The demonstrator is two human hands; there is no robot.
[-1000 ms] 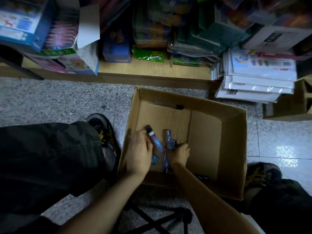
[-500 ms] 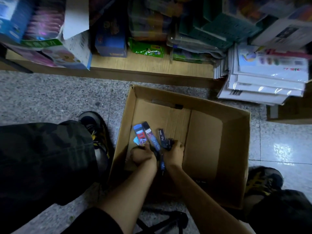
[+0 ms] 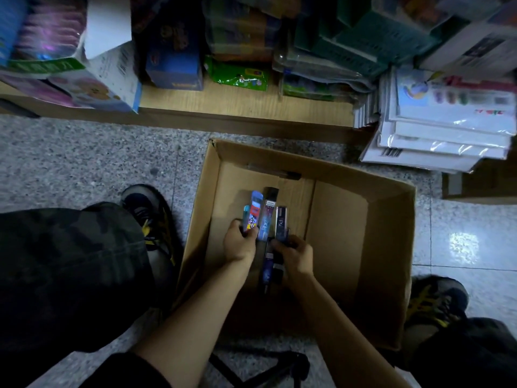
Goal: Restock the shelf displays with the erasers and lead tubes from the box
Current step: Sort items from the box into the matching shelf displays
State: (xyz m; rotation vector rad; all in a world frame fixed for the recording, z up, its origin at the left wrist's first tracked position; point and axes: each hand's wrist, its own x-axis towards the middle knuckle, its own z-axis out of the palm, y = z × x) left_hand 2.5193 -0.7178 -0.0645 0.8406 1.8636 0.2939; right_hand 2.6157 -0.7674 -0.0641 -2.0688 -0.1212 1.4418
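Lead tubes (image 3: 267, 219) fan upward inside the box (image 3: 391, 261), the left hand (image 3: 240, 245) curled round the colourful ones, the right hand (image 3: 296, 256) gripping darker ones beside them.

The box (image 3: 335, 233) sits on the floor (image 3: 84, 163) before the shelf (image 3: 246, 103), tubes (image 3: 267, 219) inside at its left, a paper stack (image 3: 436, 135) behind its right.

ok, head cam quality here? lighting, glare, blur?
Head view: dim overall, with the near side of the box deep in shadow; white glare on the floor tile at right; boxed goods at top left smeared by blur; lead tubes mid-frame fairly sharp.
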